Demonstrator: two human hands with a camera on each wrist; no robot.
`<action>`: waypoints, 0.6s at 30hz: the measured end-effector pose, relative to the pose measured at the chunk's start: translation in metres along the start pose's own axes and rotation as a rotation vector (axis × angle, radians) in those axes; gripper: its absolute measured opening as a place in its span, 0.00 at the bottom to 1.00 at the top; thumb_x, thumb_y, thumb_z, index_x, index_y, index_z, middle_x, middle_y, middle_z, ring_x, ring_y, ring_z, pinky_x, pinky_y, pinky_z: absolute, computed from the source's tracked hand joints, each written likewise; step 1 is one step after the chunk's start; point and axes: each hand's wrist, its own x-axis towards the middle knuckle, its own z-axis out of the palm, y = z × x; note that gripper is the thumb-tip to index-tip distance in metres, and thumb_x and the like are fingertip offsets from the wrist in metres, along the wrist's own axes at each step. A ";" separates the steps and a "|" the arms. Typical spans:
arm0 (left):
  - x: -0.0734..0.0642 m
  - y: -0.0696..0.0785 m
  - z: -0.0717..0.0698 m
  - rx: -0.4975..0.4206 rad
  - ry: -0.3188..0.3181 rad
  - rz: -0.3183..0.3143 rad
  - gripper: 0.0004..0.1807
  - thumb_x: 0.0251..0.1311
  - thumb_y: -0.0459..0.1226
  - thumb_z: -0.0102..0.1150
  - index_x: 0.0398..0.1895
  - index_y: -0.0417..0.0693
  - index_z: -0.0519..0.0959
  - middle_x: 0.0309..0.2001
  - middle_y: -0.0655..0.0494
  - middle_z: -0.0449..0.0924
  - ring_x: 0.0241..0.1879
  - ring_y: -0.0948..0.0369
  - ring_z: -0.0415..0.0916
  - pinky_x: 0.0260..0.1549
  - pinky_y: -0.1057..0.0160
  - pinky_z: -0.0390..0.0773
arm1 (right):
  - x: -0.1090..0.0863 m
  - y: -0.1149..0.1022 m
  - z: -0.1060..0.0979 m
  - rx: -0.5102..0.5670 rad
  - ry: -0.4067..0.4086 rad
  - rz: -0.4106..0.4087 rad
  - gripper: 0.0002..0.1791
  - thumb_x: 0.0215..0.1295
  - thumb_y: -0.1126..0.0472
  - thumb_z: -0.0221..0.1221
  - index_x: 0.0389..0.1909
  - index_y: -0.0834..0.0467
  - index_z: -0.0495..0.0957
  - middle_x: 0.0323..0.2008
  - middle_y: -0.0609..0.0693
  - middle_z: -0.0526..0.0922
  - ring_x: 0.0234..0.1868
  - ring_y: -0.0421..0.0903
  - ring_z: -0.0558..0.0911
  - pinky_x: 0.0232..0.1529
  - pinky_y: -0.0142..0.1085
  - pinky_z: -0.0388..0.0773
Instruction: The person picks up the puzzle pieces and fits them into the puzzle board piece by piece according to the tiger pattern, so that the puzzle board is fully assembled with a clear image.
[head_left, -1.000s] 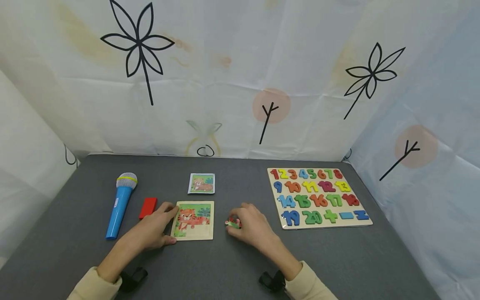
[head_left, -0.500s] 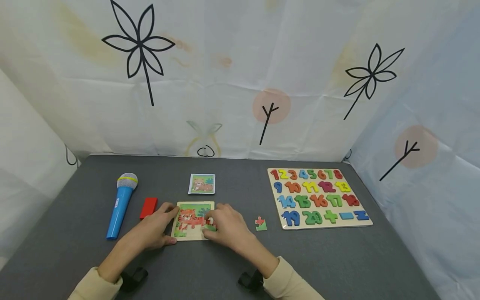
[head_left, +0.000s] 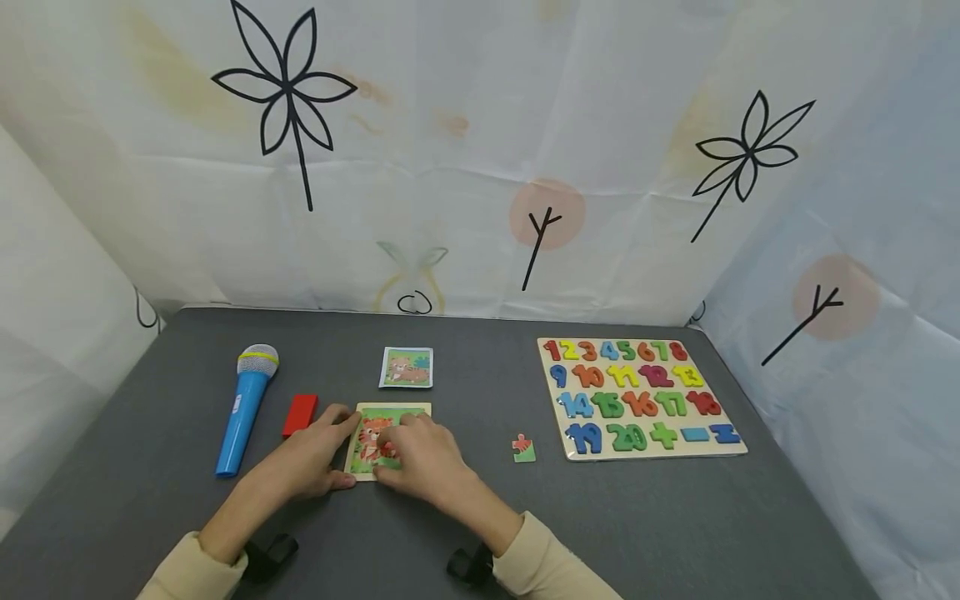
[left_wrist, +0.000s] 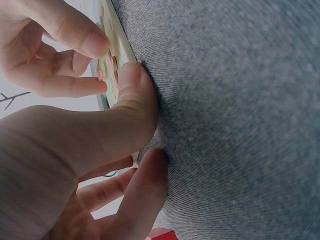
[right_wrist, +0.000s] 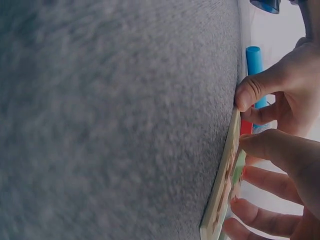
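A small wooden jigsaw puzzle board [head_left: 394, 406] with a red tiger picture lies flat on the grey table. My left hand [head_left: 303, 458] grips its left side, thumb at the near corner and fingers higher along the edge. Over the board's right half, my right hand [head_left: 427, 460] pinches a puzzle piece; the head view hides most of it. In the right wrist view that green-edged puzzle piece [right_wrist: 239, 170] tilts slightly above the board, between thumb and fingers. A loose red and green puzzle piece [head_left: 523, 448] lies to the right of my right hand.
A picture card [head_left: 407, 367] lies behind the board. Left of it are a red block [head_left: 300, 414] and a blue toy microphone [head_left: 243, 417]. A number puzzle board [head_left: 645, 400] lies at the right. White patterned cloth [head_left: 450, 150] hangs around the table.
My right hand has carried a puzzle piece leftward from beside the board to over it, uncovering the loose piece on the table. My left hand has stayed at the board's left edge.
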 end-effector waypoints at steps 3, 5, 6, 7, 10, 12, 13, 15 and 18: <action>0.000 0.000 0.001 0.001 0.004 0.004 0.50 0.48 0.43 0.81 0.72 0.33 0.68 0.66 0.35 0.68 0.45 0.53 0.78 0.51 0.45 0.83 | 0.001 -0.001 0.002 -0.007 0.000 -0.005 0.11 0.59 0.50 0.71 0.42 0.46 0.89 0.33 0.44 0.83 0.32 0.39 0.76 0.23 0.29 0.67; 0.000 0.000 0.001 0.000 0.005 0.006 0.49 0.48 0.43 0.81 0.72 0.32 0.68 0.66 0.35 0.68 0.45 0.53 0.78 0.50 0.45 0.83 | 0.001 -0.001 0.003 -0.014 -0.001 -0.004 0.12 0.60 0.49 0.71 0.43 0.46 0.88 0.34 0.44 0.82 0.32 0.40 0.77 0.24 0.29 0.68; 0.000 0.000 0.001 0.000 0.006 0.006 0.49 0.48 0.43 0.81 0.72 0.32 0.68 0.66 0.35 0.68 0.45 0.53 0.78 0.50 0.45 0.83 | 0.000 -0.001 0.003 -0.019 -0.002 -0.002 0.12 0.60 0.49 0.71 0.43 0.46 0.88 0.34 0.44 0.82 0.32 0.40 0.77 0.24 0.29 0.69; 0.000 0.000 0.002 0.000 0.006 0.006 0.49 0.48 0.43 0.81 0.72 0.32 0.68 0.66 0.35 0.68 0.45 0.53 0.78 0.50 0.45 0.83 | 0.000 0.000 0.003 -0.020 0.001 0.001 0.12 0.60 0.49 0.71 0.43 0.46 0.88 0.34 0.44 0.82 0.32 0.40 0.77 0.24 0.29 0.69; 0.000 0.001 0.002 0.001 0.004 -0.001 0.49 0.47 0.43 0.81 0.72 0.32 0.68 0.66 0.35 0.68 0.46 0.53 0.78 0.51 0.45 0.83 | -0.001 0.001 0.003 -0.016 0.007 0.006 0.11 0.59 0.49 0.72 0.41 0.46 0.88 0.33 0.44 0.82 0.32 0.40 0.77 0.24 0.29 0.69; 0.001 0.001 0.001 0.005 0.000 -0.009 0.49 0.47 0.43 0.81 0.72 0.33 0.68 0.66 0.35 0.68 0.46 0.52 0.78 0.52 0.44 0.82 | -0.001 0.001 0.003 -0.013 0.007 0.002 0.10 0.59 0.51 0.72 0.41 0.46 0.89 0.32 0.44 0.82 0.31 0.39 0.77 0.24 0.29 0.69; 0.001 0.001 0.001 0.007 -0.001 -0.011 0.49 0.47 0.43 0.81 0.72 0.33 0.68 0.66 0.35 0.68 0.47 0.52 0.78 0.52 0.44 0.82 | -0.001 0.001 0.003 -0.012 0.007 -0.002 0.09 0.59 0.51 0.72 0.41 0.46 0.89 0.32 0.44 0.82 0.30 0.39 0.77 0.24 0.29 0.69; 0.000 0.002 0.000 0.010 -0.002 -0.011 0.49 0.48 0.43 0.81 0.72 0.33 0.68 0.66 0.35 0.68 0.47 0.52 0.78 0.52 0.44 0.82 | 0.000 0.001 0.004 -0.018 0.000 -0.006 0.09 0.60 0.51 0.72 0.41 0.46 0.89 0.32 0.44 0.83 0.31 0.39 0.78 0.25 0.29 0.71; 0.000 0.002 0.000 0.011 -0.001 -0.007 0.49 0.48 0.43 0.81 0.71 0.32 0.68 0.66 0.35 0.68 0.46 0.52 0.78 0.52 0.44 0.82 | 0.000 0.000 0.005 -0.023 -0.007 -0.001 0.09 0.60 0.51 0.72 0.40 0.47 0.90 0.34 0.44 0.84 0.32 0.40 0.79 0.27 0.30 0.74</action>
